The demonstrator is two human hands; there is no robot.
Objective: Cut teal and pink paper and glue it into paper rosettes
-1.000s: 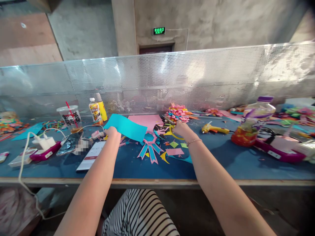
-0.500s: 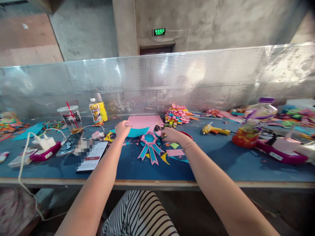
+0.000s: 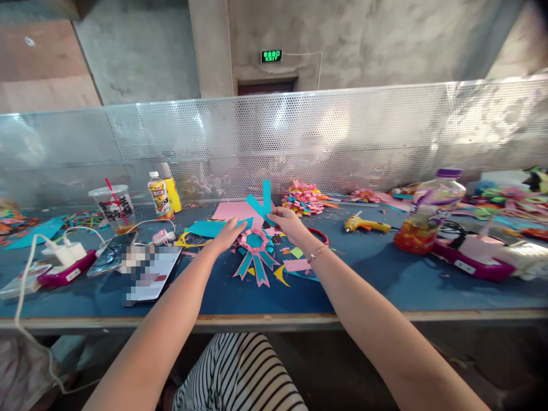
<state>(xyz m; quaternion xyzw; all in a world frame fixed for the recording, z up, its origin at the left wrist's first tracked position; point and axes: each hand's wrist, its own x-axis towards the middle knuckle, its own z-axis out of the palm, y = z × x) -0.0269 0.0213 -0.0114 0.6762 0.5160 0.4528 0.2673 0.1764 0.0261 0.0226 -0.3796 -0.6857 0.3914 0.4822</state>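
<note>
My right hand [image 3: 286, 221] pinches two blue paper strips [image 3: 266, 195] that stand up from its fingertips, fanned in a V. My left hand [image 3: 228, 235] is closed at the fingertips around a small blue paper piece [image 3: 246, 222], partly hidden by the fingers. Between and just below my hands lies a rosette with a pink paper ring [image 3: 254, 240] and pink-edged blue tails [image 3: 261, 270]. A larger blue paper sheet [image 3: 201, 229] lies left of my left hand, and a pink sheet [image 3: 226, 210] is behind it.
A glue gun [image 3: 363, 224] and a large drink bottle [image 3: 428, 214] stand to the right. Stacked paper flowers [image 3: 302, 198] are at the back. On the left are a cup [image 3: 115, 211], a small bottle [image 3: 159, 197], phones [image 3: 160, 274] and a power strip [image 3: 71, 268] with cables.
My right hand has lifted blue strips upright from beside the rosette. My left hand has come right and down toward the ring, off the blue sheet. The view has shifted slightly.
</note>
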